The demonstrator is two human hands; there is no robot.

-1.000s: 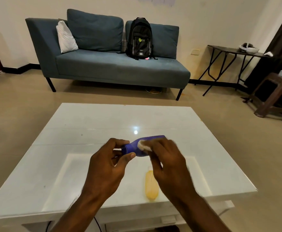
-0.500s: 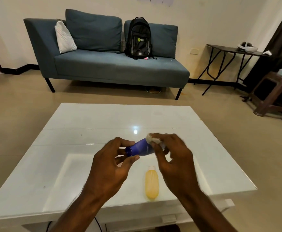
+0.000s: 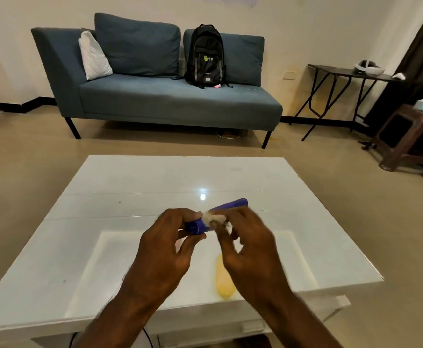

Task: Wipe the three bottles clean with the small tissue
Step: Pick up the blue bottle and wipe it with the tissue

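Observation:
My left hand [image 3: 165,249] pinches the cap end of a small blue bottle [image 3: 233,204], held on its side above the white table [image 3: 130,187]. My right hand [image 3: 250,247] presses a small white tissue [image 3: 214,218] against the bottle's body near the cap, and covers much of the bottle. A yellow bottle [image 3: 224,282] lies flat on the table near the front edge, partly hidden under my right hand. I see no third bottle.
A blue sofa [image 3: 170,101] with a black backpack [image 3: 205,56] stands beyond the table. A folding side table [image 3: 348,74] and a brown stool [image 3: 411,136] are at the right, across bare floor.
The tissue has slid along the blue bottle from its far end toward the cap end. My left hand keeps its grip on the bottle. The yellow bottle has not moved.

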